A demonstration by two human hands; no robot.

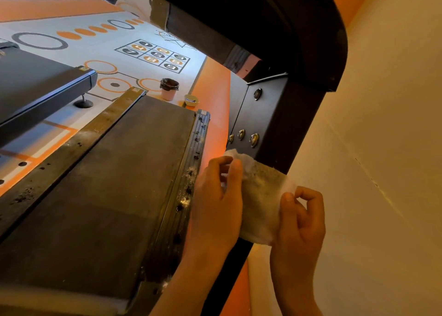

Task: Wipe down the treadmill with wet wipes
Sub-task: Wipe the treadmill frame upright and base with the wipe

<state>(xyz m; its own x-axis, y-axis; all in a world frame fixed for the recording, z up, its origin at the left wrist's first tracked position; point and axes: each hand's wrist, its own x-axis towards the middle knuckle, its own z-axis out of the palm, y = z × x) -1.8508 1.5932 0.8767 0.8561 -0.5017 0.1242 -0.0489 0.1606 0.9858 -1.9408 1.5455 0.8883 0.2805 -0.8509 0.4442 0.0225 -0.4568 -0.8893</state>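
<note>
Item: treadmill (114, 184), seen from above its belt, with a black upright post (270, 114) at the belt's right edge as the reference. Wipe (260, 203): white, damp-looking, with a brownish soiled patch on its upper part, spread flat over the post's face just below a cluster of bolts (241, 133). It is stretched crosswise to the post, whose long axis rises from lower left to upper right. Left hand (217, 203): on the belt side of the post, its fingers (235, 169) pinching the wipe's left edge with the thumb, the remaining fingers loosely curled. Right hand (301, 222): on the wall side of the post, thumb and forefinger pinching the wipe's right edge, the other fingers curled and holding nothing else. Both hands sit equally close to the post, with the wipe taut between them. Judgement: the coming stroke probably runs along the post's length, up towards the bolts or down towards the base. Side rail (189, 169): left of the post, speckled with dark spots and pale residue, apparently not yet cleaned. Small lined bin (169, 89) and yellow dish (191, 100): on the floor beyond the post. Wall (382, 148): right of the post.
</note>
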